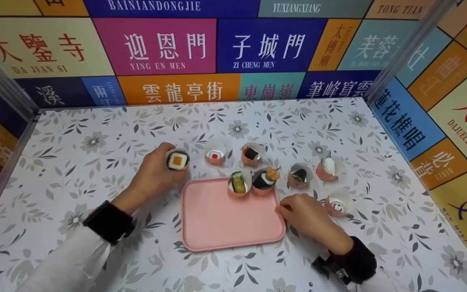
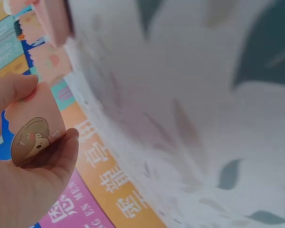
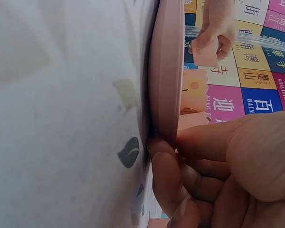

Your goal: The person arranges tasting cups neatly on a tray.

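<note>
My left hand (image 1: 158,164) grips a pink paper cup (image 2: 40,114) that holds a sushi roll piece (image 1: 178,160) with an orange square centre. It is up and to the left of a pink tray (image 1: 229,227). On the tray's right edge, my right hand (image 1: 306,215) pinches the rim between thumb and fingers, as the right wrist view shows. Two cups stand at the tray's far right corner: one with a green-topped sushi (image 1: 238,184), the other with a dark seaweed-wrapped sushi (image 1: 264,180) bearing an orange topping.
Behind the tray stand a cup with a red-centred roll (image 1: 215,156) and one with a dark piece (image 1: 251,153). To the right are cups with a rice ball (image 1: 299,176), a white piece (image 1: 329,166) and a round roll (image 1: 337,207). Printed walls (image 1: 156,44) border the table.
</note>
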Motion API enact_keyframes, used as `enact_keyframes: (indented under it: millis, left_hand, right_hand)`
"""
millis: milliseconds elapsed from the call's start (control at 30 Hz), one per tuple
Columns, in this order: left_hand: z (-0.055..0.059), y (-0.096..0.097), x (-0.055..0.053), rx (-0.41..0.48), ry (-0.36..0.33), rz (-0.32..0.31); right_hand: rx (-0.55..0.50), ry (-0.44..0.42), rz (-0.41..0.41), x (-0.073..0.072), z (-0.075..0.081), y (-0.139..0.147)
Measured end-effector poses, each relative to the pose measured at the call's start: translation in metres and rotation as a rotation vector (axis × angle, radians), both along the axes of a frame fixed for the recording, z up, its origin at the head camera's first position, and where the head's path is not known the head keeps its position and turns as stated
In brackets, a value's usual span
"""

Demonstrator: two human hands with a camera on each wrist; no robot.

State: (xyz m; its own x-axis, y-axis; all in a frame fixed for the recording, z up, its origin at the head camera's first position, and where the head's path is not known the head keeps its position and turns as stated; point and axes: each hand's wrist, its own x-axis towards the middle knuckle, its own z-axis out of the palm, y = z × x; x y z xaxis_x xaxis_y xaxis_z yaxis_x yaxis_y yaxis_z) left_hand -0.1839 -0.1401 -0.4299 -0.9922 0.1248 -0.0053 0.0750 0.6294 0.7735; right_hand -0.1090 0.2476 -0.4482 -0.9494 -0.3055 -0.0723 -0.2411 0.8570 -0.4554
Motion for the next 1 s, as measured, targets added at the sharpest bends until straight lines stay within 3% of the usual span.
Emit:
enact_keyframes:
  millis: [533,800,1000]
  left_hand:
    - [0.012,0.045,0.03,-0.016,0.038,-0.179]
    - [0.006,0.065,0.03,0.009,0.071,-0.298]
    - [0.003,0.071,0.029,-0.071,0.016,-0.288]
  right_hand:
    - [-0.004,0.009,-0.004,0.0,0.0,-0.001]
    - [-0.01,0.037,0.009,0.0,0.0,0.0]
    - [-0.012,0.054,0.016,0.001,0.001,-0.001]
